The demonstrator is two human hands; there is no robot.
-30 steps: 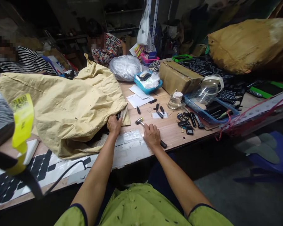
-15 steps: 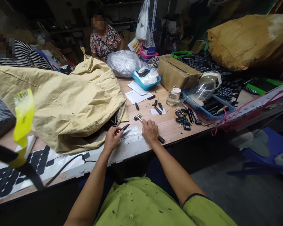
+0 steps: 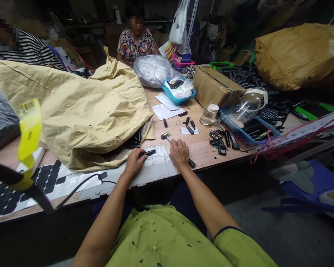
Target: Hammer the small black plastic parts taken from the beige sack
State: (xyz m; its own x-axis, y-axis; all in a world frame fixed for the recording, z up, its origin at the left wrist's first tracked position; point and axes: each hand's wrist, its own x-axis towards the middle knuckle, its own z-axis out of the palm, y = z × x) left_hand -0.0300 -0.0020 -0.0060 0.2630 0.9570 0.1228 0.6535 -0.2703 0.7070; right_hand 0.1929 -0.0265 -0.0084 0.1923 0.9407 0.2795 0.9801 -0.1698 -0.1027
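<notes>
Drawn from the sack (image 3: 86, 100), my left hand (image 3: 135, 162) brings grasped black pieces (image 3: 150, 152) mid-frame, near the hammer (image 3: 165, 135) my right hand (image 3: 179, 152) clasps.

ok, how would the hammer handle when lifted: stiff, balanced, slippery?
The hammer is probably stiff, given its straight, slim shaft. Likely head-heavy: the metallic-looking head sits at one end. The bare shaft looks shiny, so it may be slippery there.

Reaches forward with left forearm (image 3: 108, 207) and right forearm (image 3: 203, 196) angled inward, pinching with the left hand (image 3: 134, 162), gripping knuckles-up with the right hand (image 3: 179, 153).
</notes>
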